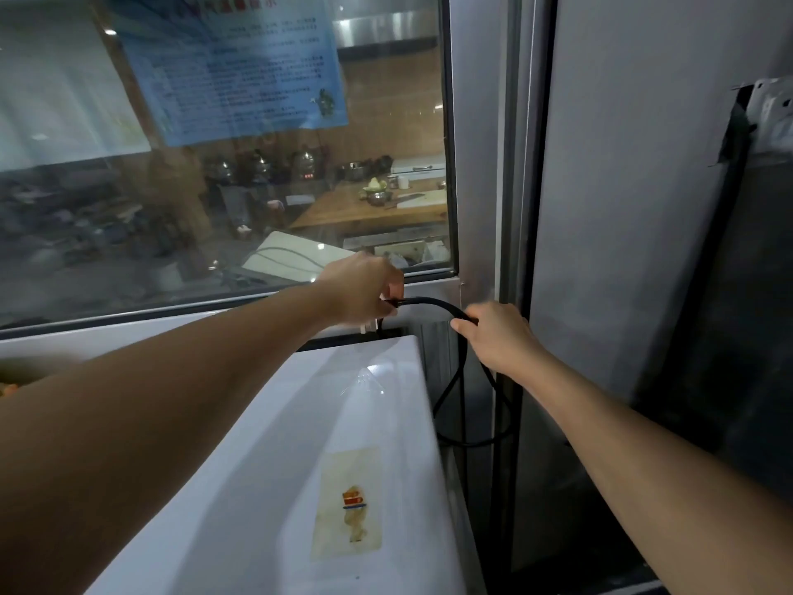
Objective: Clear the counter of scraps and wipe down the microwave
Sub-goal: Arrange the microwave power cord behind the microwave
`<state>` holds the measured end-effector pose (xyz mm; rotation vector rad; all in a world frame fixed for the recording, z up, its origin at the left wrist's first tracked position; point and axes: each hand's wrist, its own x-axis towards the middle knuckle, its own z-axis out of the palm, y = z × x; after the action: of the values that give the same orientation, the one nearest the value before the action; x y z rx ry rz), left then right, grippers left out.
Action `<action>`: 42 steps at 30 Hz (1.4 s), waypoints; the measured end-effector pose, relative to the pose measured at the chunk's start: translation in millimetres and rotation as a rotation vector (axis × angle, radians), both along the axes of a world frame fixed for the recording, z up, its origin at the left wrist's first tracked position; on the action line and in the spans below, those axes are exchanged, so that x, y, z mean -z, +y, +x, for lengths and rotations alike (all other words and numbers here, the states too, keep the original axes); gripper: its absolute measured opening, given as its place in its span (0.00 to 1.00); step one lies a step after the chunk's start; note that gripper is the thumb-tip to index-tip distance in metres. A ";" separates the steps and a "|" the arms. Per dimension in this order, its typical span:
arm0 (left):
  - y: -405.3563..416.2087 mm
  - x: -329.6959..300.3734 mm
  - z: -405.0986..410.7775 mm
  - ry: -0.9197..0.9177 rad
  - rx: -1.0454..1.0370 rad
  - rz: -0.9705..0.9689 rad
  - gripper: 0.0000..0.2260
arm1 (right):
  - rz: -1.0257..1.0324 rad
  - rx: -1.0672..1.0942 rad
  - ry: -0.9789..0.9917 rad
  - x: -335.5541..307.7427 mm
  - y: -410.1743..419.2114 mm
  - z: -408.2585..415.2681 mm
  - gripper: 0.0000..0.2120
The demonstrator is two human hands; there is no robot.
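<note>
Nearest you: your two bare forearms reach forward over the glossy white flat-topped microwave [343,423], which fills the lower middle of the view with a yellowed rectangular sticker [349,504] on its top.
Microwave position: it sits directly below and between your arms, its back edge toward the large glass window [214,186] and its right side beside the grey metal panel [622,208].
Cord: a thin black rubber power cord [429,303] arches from behind the microwave's back right corner, then drops in loops down the gap between the microwave and the panel.
Cord axis: the held stretch runs left to right between your hands, bending downward at the right end.
Left hand [360,289]: curled round the cord's upper end just above the back edge; it may be holding the plug itself, but your fingers hide that part.
Right hand [497,337]: fingers wrapped round the cord at the bend, just off the microwave's right back corner, knuckles up.
Nearer hand: both touch the cord; your left is closer to the socket side behind the microwave.
Arm pose: left arm stretched long across the top, right arm shorter and angled in from the right.
Judgement: you look set to free or gather the cord before wiping.
</note>
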<state>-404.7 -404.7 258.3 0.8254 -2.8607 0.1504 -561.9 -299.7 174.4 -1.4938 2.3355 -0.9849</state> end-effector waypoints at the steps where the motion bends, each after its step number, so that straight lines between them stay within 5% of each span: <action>1: -1.7 -1.0 3.1 -0.027 -0.019 0.005 0.05 | -0.004 0.003 0.002 0.1 -0.6 0.5 0.19; 26: -16.9 10.9 17.5 -0.033 -0.090 0.036 0.10 | -0.133 0.013 -0.444 38.6 -29.6 9.7 0.14; 35: -17.8 23.4 14.1 -0.085 -0.070 -0.016 0.10 | -0.050 0.034 -0.349 61.6 -27.4 5.2 0.20; 42: -25.2 23.2 22.9 -0.067 -0.075 -0.059 0.10 | 0.006 -0.001 -0.287 57.8 -19.3 -4.1 0.08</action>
<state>-381.8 -429.9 235.2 0.9332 -2.8728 0.2757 -566.0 -319.0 116.6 -1.2565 2.1326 -1.1091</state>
